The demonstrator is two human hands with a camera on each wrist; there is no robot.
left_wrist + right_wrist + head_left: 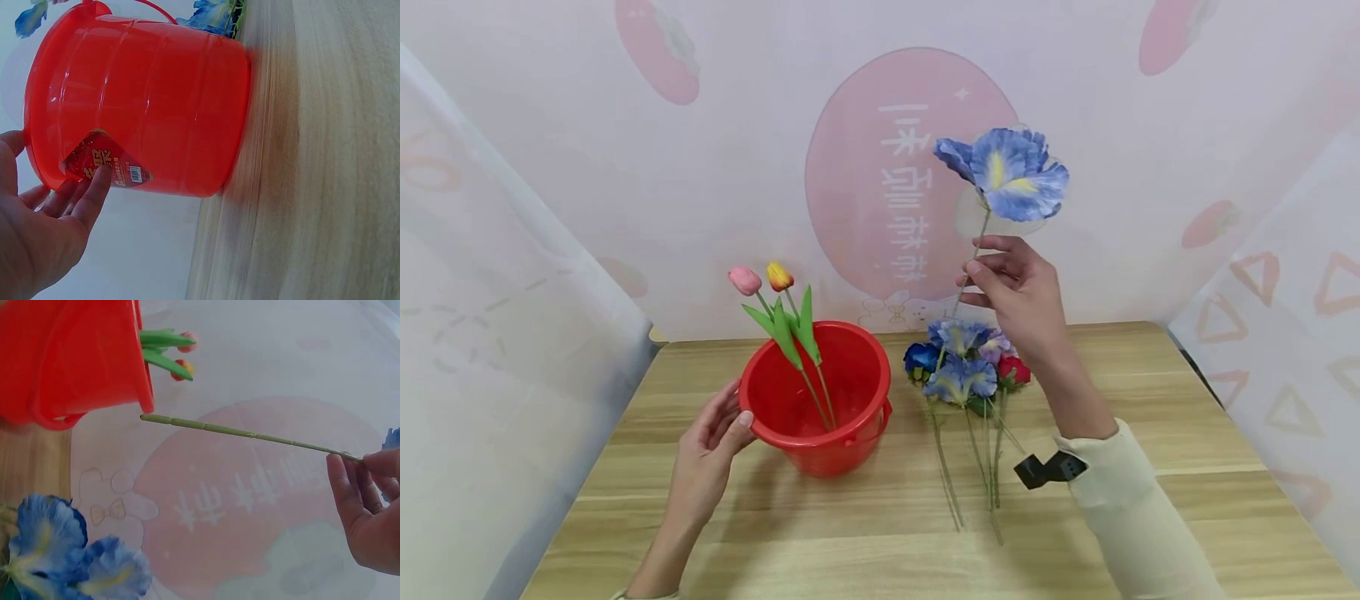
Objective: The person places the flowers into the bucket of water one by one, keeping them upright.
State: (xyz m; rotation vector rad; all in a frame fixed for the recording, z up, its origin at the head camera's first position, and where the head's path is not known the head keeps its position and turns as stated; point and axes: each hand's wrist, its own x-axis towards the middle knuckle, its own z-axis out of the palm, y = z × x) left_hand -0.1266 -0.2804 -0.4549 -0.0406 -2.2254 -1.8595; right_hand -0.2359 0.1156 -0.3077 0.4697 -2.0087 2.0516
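A blue artificial flower with a yellow centre (1018,175) is raised upright on a thin green stem. My right hand (1018,287) pinches that stem between thumb and fingers below the bloom. In the right wrist view the bare lower stem (231,430) points toward the bucket, its end close to the rim. My left hand (707,458) holds the red bucket (838,458) at its left side, thumb at the rim, fingers against the outer wall by the label (103,159). Inside the bucket lean a pink tulip (745,281) and a yellow-red tulip (780,276) with green leaves.
Right of the bucket, several artificial flowers lie on the wooden table (850,550): pale blue ones (961,379), a dark blue one (921,358), a purple one (995,346) and a red one (1013,369), stems toward me. A printed backdrop (737,183) stands behind.
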